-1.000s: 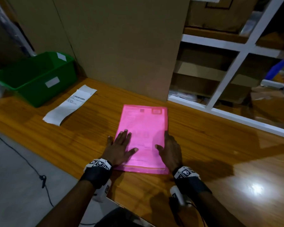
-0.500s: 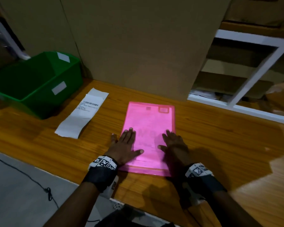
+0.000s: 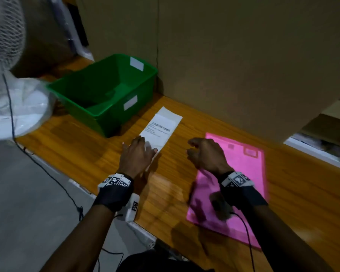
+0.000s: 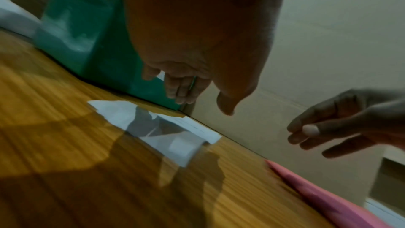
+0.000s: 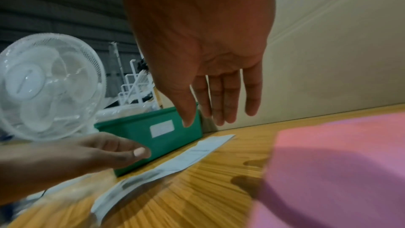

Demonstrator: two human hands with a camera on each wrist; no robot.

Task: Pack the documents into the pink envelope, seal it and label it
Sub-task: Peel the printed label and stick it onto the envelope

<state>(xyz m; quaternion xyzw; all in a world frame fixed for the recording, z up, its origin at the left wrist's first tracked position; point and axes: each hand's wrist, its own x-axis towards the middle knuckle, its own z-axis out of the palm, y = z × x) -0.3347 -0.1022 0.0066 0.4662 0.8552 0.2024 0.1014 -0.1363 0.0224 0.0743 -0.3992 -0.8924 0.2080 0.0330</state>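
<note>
Pink envelope [image 3: 243,173] lies flat on the wooden surface [image 3: 86,154] at about 4 o'clock, now untouched: both hands have lifted off it, where half a second ago they pressed it down. Left hand [image 3: 137,154] sits over the near end of the white label strip [image 3: 161,126] at 12 o'clock, fingers straight, nothing clamped. Right hand [image 3: 206,154] hovers loose and empty above the envelope's left edge. Reads as sealing done, labelling starting. Green bin [image 3: 106,91] at 10 o'clock.
</note>
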